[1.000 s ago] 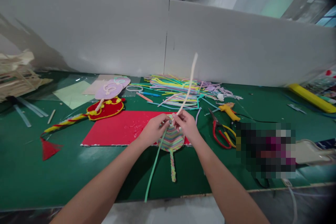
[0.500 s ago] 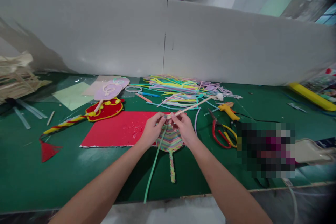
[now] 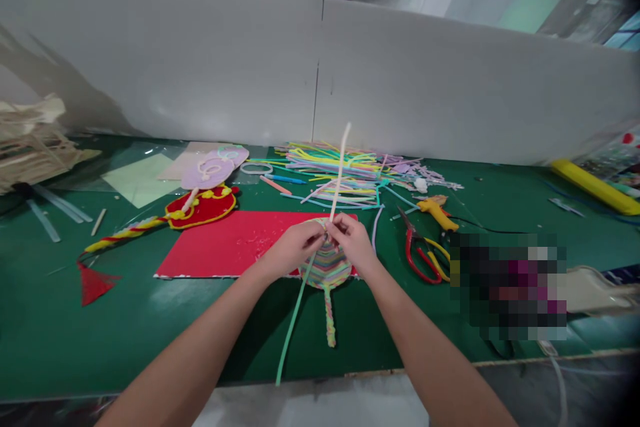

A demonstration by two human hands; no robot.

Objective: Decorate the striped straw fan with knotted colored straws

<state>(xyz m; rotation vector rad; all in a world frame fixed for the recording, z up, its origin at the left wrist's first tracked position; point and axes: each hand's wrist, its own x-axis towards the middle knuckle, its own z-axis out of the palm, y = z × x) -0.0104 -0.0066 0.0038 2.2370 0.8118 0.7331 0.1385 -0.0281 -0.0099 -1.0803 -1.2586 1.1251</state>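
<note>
A small striped pastel fan [image 3: 327, 265] made of pipe cleaners lies on the green table, its twisted handle [image 3: 329, 318] pointing toward me. My left hand [image 3: 293, 248] pinches the fan's top edge. My right hand [image 3: 353, 241] is closed on a cream pipe cleaner [image 3: 339, 170] that rises almost straight up from the fan. A loose green pipe cleaner [image 3: 294, 317] trails from under my hands to the table's front edge.
A red sheet [image 3: 225, 243] lies under the fan's far side. A pile of coloured pipe cleaners [image 3: 345, 173] sits behind. Red-handled scissors [image 3: 420, 252] and a yellow glue gun [image 3: 437, 211] lie at the right. A red-and-yellow fan [image 3: 200, 208] and a lilac one [image 3: 213, 170] lie at the left.
The cream pipe cleaner swung down to the right, then back up to nearly upright. Both hands stayed on the fan's top edge.
</note>
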